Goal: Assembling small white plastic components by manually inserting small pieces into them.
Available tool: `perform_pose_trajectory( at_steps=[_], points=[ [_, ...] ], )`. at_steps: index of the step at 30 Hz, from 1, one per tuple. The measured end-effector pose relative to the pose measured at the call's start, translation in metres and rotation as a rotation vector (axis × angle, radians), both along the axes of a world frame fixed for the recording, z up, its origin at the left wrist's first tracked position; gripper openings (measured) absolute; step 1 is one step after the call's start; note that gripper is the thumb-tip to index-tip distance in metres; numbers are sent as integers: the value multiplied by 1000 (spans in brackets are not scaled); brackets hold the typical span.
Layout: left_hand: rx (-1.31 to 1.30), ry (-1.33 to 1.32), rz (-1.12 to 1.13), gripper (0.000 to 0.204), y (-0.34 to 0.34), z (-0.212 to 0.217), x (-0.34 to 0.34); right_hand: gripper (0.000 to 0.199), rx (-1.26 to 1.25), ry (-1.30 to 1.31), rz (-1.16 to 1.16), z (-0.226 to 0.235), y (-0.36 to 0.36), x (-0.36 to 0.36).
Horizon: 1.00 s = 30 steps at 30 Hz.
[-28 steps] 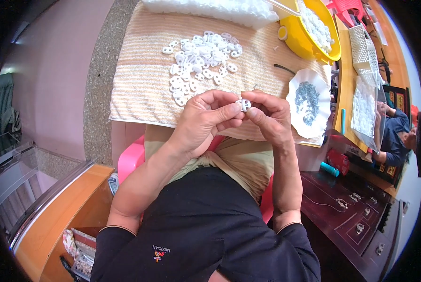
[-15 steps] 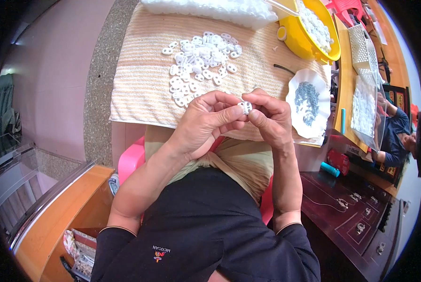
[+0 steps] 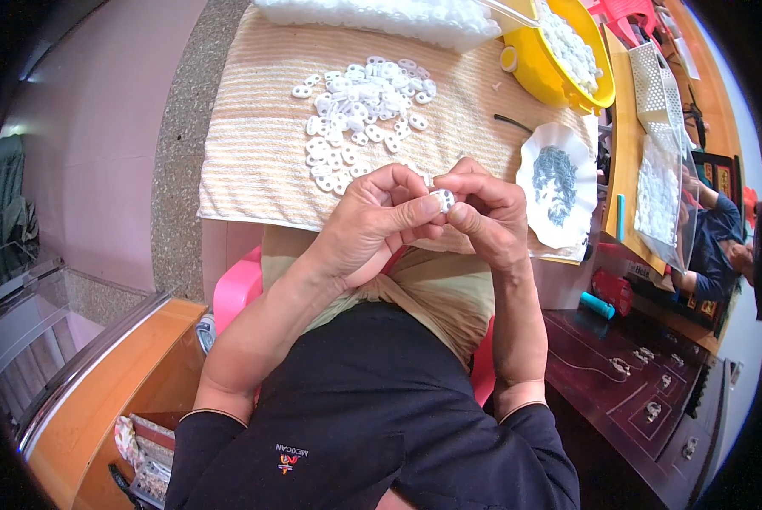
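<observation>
Between my two hands, just over the near edge of the towel, is a small white plastic cord lock (image 3: 443, 201) with dark holes in its face. My left hand (image 3: 387, 206) pinches it from the left with thumb and fingers. From the right, my right hand (image 3: 490, 208) grips it, thumb below and index finger above. Beyond my hands, a loose heap of similar white two-holed oval pieces (image 3: 372, 98) lies on the striped towel (image 3: 253, 119). Right of my right hand stands a white fluted dish (image 3: 538, 174) holding a pile of small dark grey parts, too fine to make out.
A clear box (image 3: 381, 21) of white pieces stands at the far edge, beside a yellow basin (image 3: 526, 64) of small white parts. A thin black stick (image 3: 511, 123) lies near the dish. At right, another person (image 3: 713, 242) sits by a clear tray (image 3: 660, 200) of white pieces.
The cord lock has turned slightly between my fingers, showing its holes differently, and dropped a little. My right index finger has shifted slightly left; both hands stay nearly in place.
</observation>
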<state>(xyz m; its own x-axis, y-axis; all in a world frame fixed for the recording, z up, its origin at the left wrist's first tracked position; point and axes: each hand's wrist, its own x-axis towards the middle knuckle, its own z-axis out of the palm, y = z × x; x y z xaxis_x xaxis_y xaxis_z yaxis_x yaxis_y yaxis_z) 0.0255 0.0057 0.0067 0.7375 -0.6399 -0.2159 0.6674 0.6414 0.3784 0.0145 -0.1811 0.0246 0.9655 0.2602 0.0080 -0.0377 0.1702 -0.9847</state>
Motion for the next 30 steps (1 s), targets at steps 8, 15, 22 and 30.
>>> perform_pose_trajectory(
  at_steps=[8, 15, 22, 30],
  points=[
    [0, -27, 58, 7, -4, -3, -4, 25, -25, -89, 11, 2, 4, 0],
    [-27, -45, 74, 8, -7, -2, -5, 29, -121, -127, 12, 1, 3, -1],
    [74, -46, 21, 10, -4, -6, -2, 24, -64, 75, 68, 3, -4, -1],
    [117, 27, 61, 10, -7, 3, -5, 11, -278, 39, -216, 30, -30, 16]
  ],
)
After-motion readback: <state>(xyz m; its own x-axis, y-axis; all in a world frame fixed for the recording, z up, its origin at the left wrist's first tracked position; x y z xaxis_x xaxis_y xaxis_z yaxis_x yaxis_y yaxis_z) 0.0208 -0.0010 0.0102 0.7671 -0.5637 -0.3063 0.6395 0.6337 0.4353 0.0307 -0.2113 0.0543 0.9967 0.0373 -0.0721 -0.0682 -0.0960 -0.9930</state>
